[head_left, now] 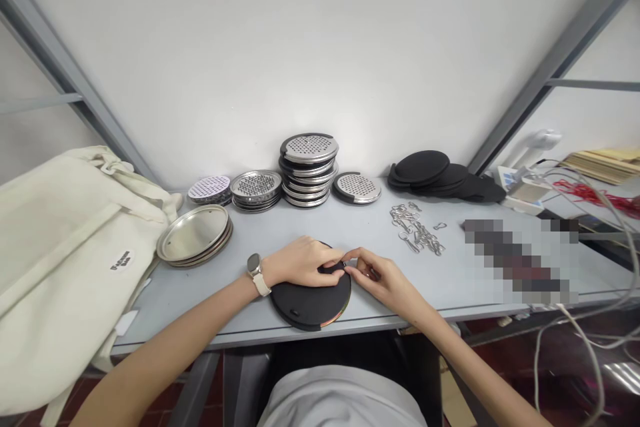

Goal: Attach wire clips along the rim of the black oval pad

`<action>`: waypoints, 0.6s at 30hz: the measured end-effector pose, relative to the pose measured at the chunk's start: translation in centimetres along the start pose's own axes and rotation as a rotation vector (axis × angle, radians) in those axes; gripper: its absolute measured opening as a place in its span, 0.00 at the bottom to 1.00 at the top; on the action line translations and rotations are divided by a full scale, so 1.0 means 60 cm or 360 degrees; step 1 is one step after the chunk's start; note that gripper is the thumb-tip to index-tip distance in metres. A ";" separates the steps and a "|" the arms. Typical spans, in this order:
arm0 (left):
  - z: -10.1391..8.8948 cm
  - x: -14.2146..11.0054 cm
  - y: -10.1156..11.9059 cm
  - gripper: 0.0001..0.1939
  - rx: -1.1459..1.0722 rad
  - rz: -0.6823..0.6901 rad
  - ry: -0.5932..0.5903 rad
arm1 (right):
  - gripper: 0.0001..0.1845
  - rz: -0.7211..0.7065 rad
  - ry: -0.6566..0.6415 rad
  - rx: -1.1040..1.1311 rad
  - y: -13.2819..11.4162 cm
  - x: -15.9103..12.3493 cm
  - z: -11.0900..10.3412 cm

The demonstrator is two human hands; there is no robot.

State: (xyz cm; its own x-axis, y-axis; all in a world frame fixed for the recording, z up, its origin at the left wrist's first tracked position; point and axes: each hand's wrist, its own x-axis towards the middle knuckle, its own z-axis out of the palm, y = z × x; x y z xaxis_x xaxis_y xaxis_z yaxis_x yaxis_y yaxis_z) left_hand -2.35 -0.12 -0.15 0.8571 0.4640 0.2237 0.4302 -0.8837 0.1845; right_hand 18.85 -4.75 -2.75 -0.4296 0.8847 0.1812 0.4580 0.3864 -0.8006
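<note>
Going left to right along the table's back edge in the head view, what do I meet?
Cream canvas bag, white perforated disc, short stack of steel graters, tall grater stack, single grater, black round pads.

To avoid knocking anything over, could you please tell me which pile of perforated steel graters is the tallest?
The central pile: it stands far higher than the low pile on its left and the flat grater on its right.

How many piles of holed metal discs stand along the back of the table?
4, left to right: a pale low pile, a low steel pile, a tall steel pile, a short steel pile.
</note>
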 end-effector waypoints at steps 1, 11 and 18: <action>0.000 0.000 -0.001 0.12 0.0003 0.0006 0.0003 | 0.13 -0.0006 0.0009 -0.0001 -0.001 0.000 0.000; -0.004 -0.001 0.001 0.11 -0.0005 0.0009 0.0016 | 0.15 -0.0159 0.0021 -0.0009 -0.004 0.002 0.001; -0.002 -0.001 0.000 0.12 -0.0007 -0.0006 0.0004 | 0.17 -0.0174 -0.0048 -0.0124 -0.006 0.002 -0.002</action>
State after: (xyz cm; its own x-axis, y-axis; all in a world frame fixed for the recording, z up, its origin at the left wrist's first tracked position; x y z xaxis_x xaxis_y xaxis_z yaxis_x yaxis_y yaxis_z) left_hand -2.45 -0.14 -0.04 0.8547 0.4675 0.2256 0.4323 -0.8817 0.1893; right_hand 18.73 -4.78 -2.39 -0.5029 0.8285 0.2465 0.4656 0.4999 -0.7303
